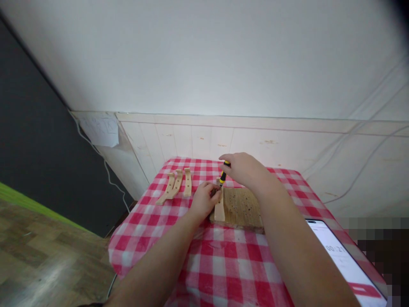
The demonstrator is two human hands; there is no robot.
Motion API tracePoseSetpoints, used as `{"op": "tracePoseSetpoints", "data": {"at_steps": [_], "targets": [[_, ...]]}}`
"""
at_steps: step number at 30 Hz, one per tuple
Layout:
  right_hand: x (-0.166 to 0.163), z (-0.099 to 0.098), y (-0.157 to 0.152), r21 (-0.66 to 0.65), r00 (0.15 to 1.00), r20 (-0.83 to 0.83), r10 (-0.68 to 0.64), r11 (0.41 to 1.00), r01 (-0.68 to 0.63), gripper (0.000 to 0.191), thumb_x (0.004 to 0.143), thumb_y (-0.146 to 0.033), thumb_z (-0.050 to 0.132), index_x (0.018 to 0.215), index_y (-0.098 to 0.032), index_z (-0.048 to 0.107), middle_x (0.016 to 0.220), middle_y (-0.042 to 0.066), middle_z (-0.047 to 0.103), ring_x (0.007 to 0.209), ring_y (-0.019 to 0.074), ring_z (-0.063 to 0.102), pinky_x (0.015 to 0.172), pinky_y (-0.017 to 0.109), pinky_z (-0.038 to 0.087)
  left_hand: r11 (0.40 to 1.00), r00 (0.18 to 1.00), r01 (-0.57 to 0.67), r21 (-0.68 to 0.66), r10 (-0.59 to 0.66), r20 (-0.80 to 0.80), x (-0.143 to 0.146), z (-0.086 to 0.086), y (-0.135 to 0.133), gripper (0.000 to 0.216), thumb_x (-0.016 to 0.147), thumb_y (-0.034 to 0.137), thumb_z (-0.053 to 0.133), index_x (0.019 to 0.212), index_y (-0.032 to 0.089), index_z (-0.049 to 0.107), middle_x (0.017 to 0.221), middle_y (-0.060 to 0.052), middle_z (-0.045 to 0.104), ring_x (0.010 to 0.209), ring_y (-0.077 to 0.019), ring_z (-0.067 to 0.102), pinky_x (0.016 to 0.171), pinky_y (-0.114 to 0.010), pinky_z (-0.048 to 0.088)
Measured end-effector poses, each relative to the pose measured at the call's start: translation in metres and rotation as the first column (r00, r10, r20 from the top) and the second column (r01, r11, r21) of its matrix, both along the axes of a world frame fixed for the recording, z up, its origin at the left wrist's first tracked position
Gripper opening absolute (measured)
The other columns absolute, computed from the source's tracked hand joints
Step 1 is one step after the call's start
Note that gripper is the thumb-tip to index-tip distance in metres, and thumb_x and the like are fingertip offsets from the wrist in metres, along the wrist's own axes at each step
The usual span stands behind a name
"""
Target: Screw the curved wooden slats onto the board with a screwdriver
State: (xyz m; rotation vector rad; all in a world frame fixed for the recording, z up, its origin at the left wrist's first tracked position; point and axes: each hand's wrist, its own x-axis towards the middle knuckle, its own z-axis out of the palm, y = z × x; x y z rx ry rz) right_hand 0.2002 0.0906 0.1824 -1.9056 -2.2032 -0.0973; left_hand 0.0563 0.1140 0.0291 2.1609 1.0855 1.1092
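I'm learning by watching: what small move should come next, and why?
Probably turn the screwdriver with the right hand: its tip points down at the pale wooden piece on the board, and the left hand is beside the tip.

Screwdriver (223,175), one: yellow-and-black handle; held at a steep slant just right of the frame's centre, handle top leaning right, tip pointing down at the upper part of the wooden strip; exact contact of the tip was too small to tell.

Wooden strip (219,212), one: pale, smooth, wider at its lower end, a small dark hole along its length; lay lengthwise up the frame on the board's left side, upper portion partly covered.

Board (243,209), one: brown, thick, weathered, its face scattered with dark pits; lay flat in the lower centre of the frame, right side partly hidden.
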Motion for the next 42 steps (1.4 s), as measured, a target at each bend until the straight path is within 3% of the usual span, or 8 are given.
{"op": "tracePoseSetpoints", "data": {"at_steps": [6, 12, 22, 27, 29, 31, 35, 42], "targets": [[0.004, 0.003, -0.005, -0.043, 0.994, -0.052, 0.094, 0.994, -0.096, 0.032, 0.088, -0.026, 0.040, 0.097, -0.021, 0.071, 0.095, 0.009, 0.072, 0.083, 0.0196, 0.065, 0.070, 0.028, 0.043, 1.000, 1.000, -0.002, -0.004, 0.002, 0.010, 0.000, -0.001, -0.001, 0.011, 0.081, 0.020, 0.060, 0.089, 0.018, 0.067, 0.089, -0.003, 0.061, 0.082, -0.0139, 0.057, 0.075, -0.026, 0.046], [-0.001, 0.006, -0.003, -0.029, 0.991, 0.086, -0.107, 0.994, 0.110, 0.041, 0.087, -0.047, 0.045, 0.081, -0.017, 0.071, 0.078, 0.013, 0.070, 0.070, 0.0234, 0.063, 0.056, 0.030, 0.039, 1.000, 1.000, -0.003, -0.012, 0.003, 0.008, 0.000, 0.000, -0.001, 0.010, 0.082, 0.022, 0.060, 0.087, 0.017, 0.067, 0.088, -0.003, 0.060, 0.080, -0.0136, 0.056, 0.074, -0.026, 0.045], [0.002, 0.002, -0.008, -0.070, 0.975, -0.149, 0.165, 0.982, -0.177, 0.034, 0.089, -0.030, 0.042, 0.108, -0.020, 0.068, 0.104, 0.008, 0.071, 0.087, 0.0190, 0.064, 0.072, 0.025, 0.044, 1.000, 1.000, -0.002, 0.000, 0.002, -0.003, 0.001, 0.002, -0.001, 0.009, 0.082, 0.021, 0.060, 0.086, 0.017, 0.067, 0.088, -0.004, 0.061, 0.083, -0.0144, 0.057, 0.077, -0.027, 0.046], [0.005, -0.001, 0.001, -0.030, 0.991, -0.087, 0.102, 0.994, -0.105, 0.039, 0.088, -0.024, 0.040, 0.121, -0.020, 0.061, 0.104, 0.009, 0.071, 0.088, 0.0196, 0.065, 0.072, 0.027, 0.043, 1.000, 1.000, 0.003, -0.008, -0.003, 0.006, 0.001, 0.002, -0.002, 0.010, 0.082, 0.020, 0.060, 0.088, 0.017, 0.068, 0.088, -0.004, 0.061, 0.081, -0.0135, 0.057, 0.076, -0.026, 0.047], [0.005, 0.000, 0.002, -0.032, 0.993, -0.058, 0.105, 0.994, -0.107, 0.037, 0.089, -0.024, 0.039, 0.116, -0.021, 0.064, 0.103, 0.009, 0.071, 0.089, 0.0195, 0.065, 0.071, 0.027, 0.043, 1.000, 1.000, 0.005, -0.009, -0.005, 0.009, 0.001, 0.003, -0.002, 0.010, 0.082, 0.019, 0.060, 0.088, 0.017, 0.068, 0.088, -0.004, 0.061, 0.083, -0.0136, 0.057, 0.076, -0.026, 0.047], [0.004, 0.002, 0.001, -0.051, 0.999, 0.012, 0.030, 0.998, -0.030, 0.033, 0.090, -0.033, 0.041, 0.101, -0.019, 0.069, 0.095, 0.011, 0.072, 0.083, 0.0216, 0.065, 0.067, 0.029, 0.043, 1.000, 1.000, 0.008, -0.015, -0.007, 0.008, 0.001, 0.003, -0.002, 0.010, 0.082, 0.019, 0.060, 0.088, 0.017, 0.068, 0.089, -0.004, 0.061, 0.083, -0.0138, 0.057, 0.076, -0.026, 0.047], [0.003, 0.005, -0.002, -0.032, 0.980, 0.105, -0.171, 0.984, 0.176, 0.051, 0.086, -0.059, 0.040, 0.088, -0.018, 0.070, 0.086, 0.014, 0.070, 0.076, 0.0258, 0.064, 0.059, 0.032, 0.041, 1.000, 1.000, 0.013, -0.012, -0.013, 0.004, 0.000, 0.002, -0.002, 0.011, 0.082, 0.020, 0.060, 0.090, 0.018, 0.068, 0.091, -0.004, 0.061, 0.084, -0.0141, 0.057, 0.078, -0.026, 0.047], [0.007, 0.004, -0.003, -0.079, 0.990, -0.095, 0.103, 0.991, -0.110, 0.036, 0.088, -0.042, 0.043, 0.095, -0.023, 0.073, 0.085, 0.005, 0.072, 0.072, 0.0159, 0.061, 0.064, 0.026, 0.040, 1.000, 1.000, 0.022, 0.001, -0.022, -0.004, 0.000, 0.002, -0.001, 0.010, 0.083, 0.018, 0.058, 0.088, 0.017, 0.066, 0.090, -0.004, 0.060, 0.085, -0.0142, 0.057, 0.078, -0.027, 0.046]]}}
